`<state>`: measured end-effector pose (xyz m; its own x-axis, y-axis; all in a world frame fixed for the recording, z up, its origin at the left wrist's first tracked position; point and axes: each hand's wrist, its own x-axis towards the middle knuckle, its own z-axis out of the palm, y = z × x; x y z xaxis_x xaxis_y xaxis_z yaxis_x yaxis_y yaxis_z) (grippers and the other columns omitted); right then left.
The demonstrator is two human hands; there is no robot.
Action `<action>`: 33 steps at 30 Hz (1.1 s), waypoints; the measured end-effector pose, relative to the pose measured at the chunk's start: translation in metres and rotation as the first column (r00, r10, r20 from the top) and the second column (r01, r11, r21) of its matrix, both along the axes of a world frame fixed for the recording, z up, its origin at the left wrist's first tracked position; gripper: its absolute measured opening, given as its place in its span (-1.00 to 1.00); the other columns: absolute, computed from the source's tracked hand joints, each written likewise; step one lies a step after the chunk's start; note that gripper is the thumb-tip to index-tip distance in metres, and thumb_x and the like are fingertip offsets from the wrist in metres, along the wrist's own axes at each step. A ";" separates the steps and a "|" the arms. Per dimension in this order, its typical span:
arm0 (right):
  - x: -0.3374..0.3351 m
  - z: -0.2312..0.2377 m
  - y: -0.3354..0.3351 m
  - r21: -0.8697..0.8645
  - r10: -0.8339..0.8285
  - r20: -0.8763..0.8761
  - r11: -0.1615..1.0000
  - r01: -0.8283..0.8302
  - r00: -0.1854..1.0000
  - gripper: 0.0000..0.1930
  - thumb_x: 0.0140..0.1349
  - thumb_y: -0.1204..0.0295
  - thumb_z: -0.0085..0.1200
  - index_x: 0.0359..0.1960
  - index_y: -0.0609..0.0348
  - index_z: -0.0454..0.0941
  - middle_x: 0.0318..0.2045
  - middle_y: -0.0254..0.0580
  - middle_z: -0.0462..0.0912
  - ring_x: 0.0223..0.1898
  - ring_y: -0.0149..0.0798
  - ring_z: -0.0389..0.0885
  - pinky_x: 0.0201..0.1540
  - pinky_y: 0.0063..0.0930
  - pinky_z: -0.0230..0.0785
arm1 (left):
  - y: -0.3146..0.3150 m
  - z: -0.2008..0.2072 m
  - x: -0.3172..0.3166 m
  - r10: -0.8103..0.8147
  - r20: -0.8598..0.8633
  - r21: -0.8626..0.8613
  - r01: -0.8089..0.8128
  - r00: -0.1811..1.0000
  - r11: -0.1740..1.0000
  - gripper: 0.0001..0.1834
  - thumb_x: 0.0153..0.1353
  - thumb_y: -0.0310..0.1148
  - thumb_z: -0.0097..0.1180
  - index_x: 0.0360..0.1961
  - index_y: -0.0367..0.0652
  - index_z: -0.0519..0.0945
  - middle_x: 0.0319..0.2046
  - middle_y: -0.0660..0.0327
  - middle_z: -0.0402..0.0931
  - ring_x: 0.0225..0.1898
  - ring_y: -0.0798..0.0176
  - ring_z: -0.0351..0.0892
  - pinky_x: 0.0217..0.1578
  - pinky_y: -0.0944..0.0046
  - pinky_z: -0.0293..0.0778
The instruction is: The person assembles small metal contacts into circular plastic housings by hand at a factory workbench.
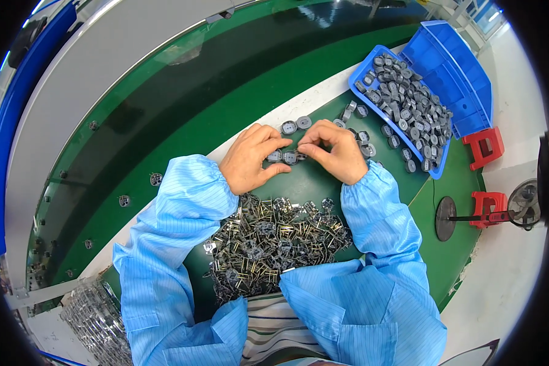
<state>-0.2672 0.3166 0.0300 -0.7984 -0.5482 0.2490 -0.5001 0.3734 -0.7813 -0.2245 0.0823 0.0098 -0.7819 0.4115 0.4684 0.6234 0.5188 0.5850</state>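
My left hand [250, 160] curls around a short row of grey round plastic housings [290, 158] on the green table. Its thumb and index finger lie on either side of the nearest housing [274, 157]. At the row's other end, my right hand [334, 150] has thumb and fingertips pinched together; whatever is between them is too small and covered to make out. Two more grey housings [296, 125] lie just beyond my fingers. Between my forearms spreads a heap of small dark parts with brass-coloured metal pins [277, 244].
A blue bin [381, 113] full of grey housings stands at the right, with loose ones beside it. Past a white ledge [219, 149] runs a green conveyor [183, 131] carrying scattered small parts [124, 200]. Red plastic stools [485, 148] and stacked clear trays [94, 320] stand nearby.
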 end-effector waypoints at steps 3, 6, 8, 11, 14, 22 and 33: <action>0.003 -0.010 -0.011 -0.096 0.043 -0.153 0.994 -0.058 0.987 -0.86 0.13 0.53 0.42 -0.36 0.20 0.66 -0.40 -0.20 0.62 -0.27 -0.18 0.61 -0.26 -0.33 0.47 | -0.002 -0.004 0.002 -0.027 0.060 -0.045 0.030 0.998 0.999 -0.61 0.06 -0.28 0.52 -0.10 -0.20 0.74 -0.19 0.19 0.53 -0.09 0.09 0.49 -0.03 0.10 0.45; 0.003 -0.017 -0.012 -0.015 -0.005 -0.112 1.000 0.003 0.994 -0.84 0.12 0.53 0.41 -0.38 0.20 0.61 -0.39 -0.25 0.60 -0.27 -0.15 0.59 -0.27 -0.29 0.46 | -0.002 -0.006 0.001 -0.007 0.108 -0.032 0.011 0.994 0.999 -0.59 0.04 -0.28 0.53 -0.09 -0.21 0.75 -0.21 0.19 0.53 -0.11 0.09 0.49 -0.04 0.10 0.45; 0.004 -0.017 -0.012 0.004 0.009 -0.165 1.000 -0.009 0.986 -0.83 0.10 0.55 0.41 -0.40 0.20 0.59 -0.39 -0.24 0.59 -0.27 -0.13 0.59 -0.27 -0.27 0.46 | -0.002 -0.007 0.002 0.000 0.095 -0.026 0.003 0.995 1.000 -0.60 0.04 -0.28 0.53 -0.09 -0.20 0.76 -0.22 0.20 0.53 -0.13 0.10 0.50 -0.05 0.10 0.45; 0.007 -0.015 -0.016 0.012 0.020 -0.258 1.000 -0.018 0.966 -0.81 0.05 0.57 0.40 -0.43 0.21 0.56 -0.39 -0.21 0.57 -0.26 -0.08 0.58 -0.28 -0.23 0.45 | 0.000 -0.010 0.001 0.013 0.077 -0.008 -0.013 0.997 1.000 -0.61 0.04 -0.28 0.53 -0.10 -0.17 0.77 -0.26 0.21 0.53 -0.18 0.10 0.51 -0.07 0.10 0.45; 0.009 -0.014 -0.018 0.014 0.015 -0.310 1.000 -0.011 0.950 -0.80 0.02 0.61 0.40 -0.42 0.23 0.57 -0.39 -0.20 0.57 -0.26 -0.08 0.57 -0.27 -0.25 0.44 | 0.000 -0.011 0.002 0.029 0.089 -0.003 -0.029 0.996 1.000 -0.62 0.03 -0.28 0.54 -0.11 -0.15 0.78 -0.33 0.22 0.53 -0.22 0.12 0.52 -0.11 0.10 0.45; 0.009 -0.015 -0.019 -0.078 -0.035 -0.055 0.996 0.031 0.998 -0.85 0.13 0.59 0.40 -0.36 0.24 0.62 -0.40 -0.23 0.59 -0.39 -0.30 0.56 -0.33 -0.42 0.43 | 0.001 -0.001 0.003 0.062 0.131 -0.001 -0.063 0.989 0.998 -0.62 -0.02 -0.31 0.56 -0.14 -0.14 0.79 -0.39 0.20 0.55 -0.28 0.09 0.56 -0.21 0.07 0.47; 0.025 -0.005 -0.031 -0.029 0.392 -0.118 0.917 -0.398 0.912 -0.56 0.23 0.53 0.28 0.17 0.03 0.60 0.06 -0.15 0.55 0.07 -0.04 0.51 0.12 -0.21 0.39 | -0.074 0.005 -0.044 0.586 0.137 -0.371 -0.507 0.799 0.778 -0.65 0.13 -0.18 0.45 -0.07 -0.05 0.78 -0.12 0.21 0.59 0.02 0.06 0.53 0.01 -0.01 0.38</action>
